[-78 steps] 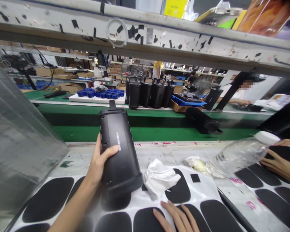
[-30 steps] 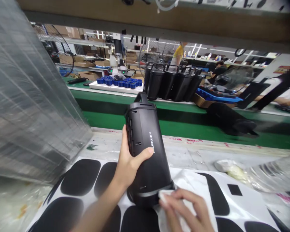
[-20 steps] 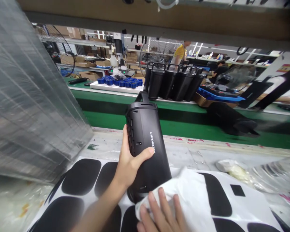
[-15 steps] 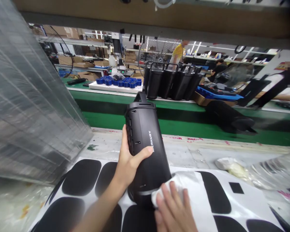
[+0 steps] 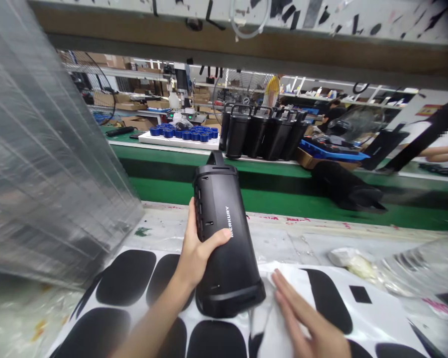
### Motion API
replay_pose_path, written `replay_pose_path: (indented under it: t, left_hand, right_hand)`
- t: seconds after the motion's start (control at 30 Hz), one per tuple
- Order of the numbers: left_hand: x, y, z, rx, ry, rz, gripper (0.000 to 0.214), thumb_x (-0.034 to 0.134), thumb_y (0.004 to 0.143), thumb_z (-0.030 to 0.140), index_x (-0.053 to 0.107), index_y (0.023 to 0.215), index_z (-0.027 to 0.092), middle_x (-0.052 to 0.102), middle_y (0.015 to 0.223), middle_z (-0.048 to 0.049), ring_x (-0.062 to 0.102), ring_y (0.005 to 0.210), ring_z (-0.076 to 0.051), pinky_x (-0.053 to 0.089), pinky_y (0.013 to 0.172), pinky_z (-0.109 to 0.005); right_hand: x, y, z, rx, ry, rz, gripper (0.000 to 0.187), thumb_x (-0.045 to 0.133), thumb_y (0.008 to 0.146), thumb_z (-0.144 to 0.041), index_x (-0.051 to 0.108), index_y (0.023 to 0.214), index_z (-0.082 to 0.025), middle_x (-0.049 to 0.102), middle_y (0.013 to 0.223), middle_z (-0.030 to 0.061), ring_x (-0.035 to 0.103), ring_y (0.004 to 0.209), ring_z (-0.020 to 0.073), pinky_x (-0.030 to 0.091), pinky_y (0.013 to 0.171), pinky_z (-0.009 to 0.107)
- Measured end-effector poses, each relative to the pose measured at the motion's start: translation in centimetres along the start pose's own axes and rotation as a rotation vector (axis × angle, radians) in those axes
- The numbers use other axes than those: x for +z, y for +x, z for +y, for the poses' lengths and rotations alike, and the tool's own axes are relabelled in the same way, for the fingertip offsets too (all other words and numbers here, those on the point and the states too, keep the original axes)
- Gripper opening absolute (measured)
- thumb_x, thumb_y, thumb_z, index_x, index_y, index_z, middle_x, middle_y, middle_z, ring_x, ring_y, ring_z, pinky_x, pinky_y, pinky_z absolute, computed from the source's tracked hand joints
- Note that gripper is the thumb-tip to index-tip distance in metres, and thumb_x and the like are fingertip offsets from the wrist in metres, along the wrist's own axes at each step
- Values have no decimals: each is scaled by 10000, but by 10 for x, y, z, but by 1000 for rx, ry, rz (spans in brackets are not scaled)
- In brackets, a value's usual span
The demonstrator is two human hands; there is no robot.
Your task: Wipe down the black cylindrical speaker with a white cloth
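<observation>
A black cylindrical speaker [image 5: 229,258] with a top handle and white lettering leans tilted on a white sheet of black oval pads [image 5: 127,276]. My left hand [image 5: 197,251] grips its left side, thumb across the front near the lettering. My right hand [image 5: 306,323] is low right of the speaker's base, fingers stretched out flat and blurred, just off the speaker. A blurred white cloth [image 5: 263,320] lies under its fingertips by the base; I cannot tell if the hand holds it.
A stack of clear plastic sheets [image 5: 41,174] leans at the left. Beyond the bench runs a green conveyor [image 5: 283,201] with a speaker lying on it [image 5: 343,186]. Further back stand upright black speakers [image 5: 261,134] and a tray of blue caps [image 5: 182,133]. Another person's arm [image 5: 442,151] shows far right.
My right hand took the white cloth and rubbed the speaker's lower end, then drew away to the right. My left hand kept its hold throughout.
</observation>
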State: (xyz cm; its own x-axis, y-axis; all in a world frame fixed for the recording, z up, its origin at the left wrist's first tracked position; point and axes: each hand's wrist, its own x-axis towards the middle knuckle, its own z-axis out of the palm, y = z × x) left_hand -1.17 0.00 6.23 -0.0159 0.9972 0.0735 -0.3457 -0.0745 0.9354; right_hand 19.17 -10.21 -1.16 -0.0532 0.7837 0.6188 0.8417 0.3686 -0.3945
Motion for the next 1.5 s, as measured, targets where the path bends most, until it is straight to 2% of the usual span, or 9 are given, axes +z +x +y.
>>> replay_pose_path:
  t: [0.17,0.23,0.37,0.5,0.67,0.8,1.03,1.27,1.5]
  left_hand:
    - [-2,0,1,-13,-32,-26,844,807,707,309,377,1434,299,648,1195,-27,628,1067,-252,511,904,-329]
    - [-2,0,0,-40,-56,9,894,822,695,311,350,1453,314,640,1227,-25,627,1085,-253,513,907,-327]
    - [-2,1,-2,-63,-76,23,934,832,684,311,331,1473,309,637,1254,-27,629,1095,-251,519,901,-319]
    - [-1,0,-1,-32,-93,-42,901,795,725,284,314,1486,309,650,1245,-23,639,1066,-237,527,884,-311]
    - [-1,-2,-3,-8,-110,-78,980,802,728,256,230,1523,305,638,1298,-38,626,1151,-267,520,967,-362]
    - [2,-4,-5,49,-125,-112,953,807,735,256,258,1513,288,626,1327,-57,624,1175,-295,495,1037,-425]
    - [3,-5,-6,36,-131,-103,935,793,758,244,246,1513,320,593,1383,-54,596,1238,-306,472,1076,-442]
    - [10,-12,-6,86,-103,-82,1010,789,757,234,162,1544,306,592,1380,-54,616,1206,-272,521,1023,-373]
    - [3,-6,-5,22,-117,-92,982,798,740,254,215,1529,302,606,1365,-69,603,1223,-326,476,1071,-459]
  right_hand:
    - [-57,43,68,158,-291,90,490,367,1015,-581,688,1196,-258,635,1256,29,635,1092,365,610,841,552]
    - [-61,70,60,168,-307,60,832,244,922,-783,729,1134,-140,522,1384,161,383,1331,481,386,1009,745]
    - [-29,96,0,379,289,-290,896,479,860,-781,326,1539,-219,298,1563,107,295,1429,352,294,1149,611]
    - [5,88,-50,435,804,-680,1352,868,661,-495,-131,1556,-323,282,1571,80,450,1344,292,499,1028,429]
    - [-9,86,-28,423,888,-984,1145,611,892,-539,-327,1487,-259,-110,1618,-18,76,1492,163,292,1175,296]
    - [-24,91,9,324,653,-1180,942,457,942,-650,-250,1505,-384,-161,1583,-144,-40,1483,188,200,1199,358]
    - [-20,87,4,265,746,-1040,882,486,953,-377,-183,1527,-413,-53,1610,-111,73,1480,192,280,1167,368]
    - [6,70,-45,480,726,-644,1400,839,667,-373,-275,1511,-288,39,1629,68,111,1487,304,210,1210,506]
    - [-17,84,-22,261,940,-775,1017,528,833,-189,-181,1544,-342,169,1614,39,268,1450,254,367,1129,472]
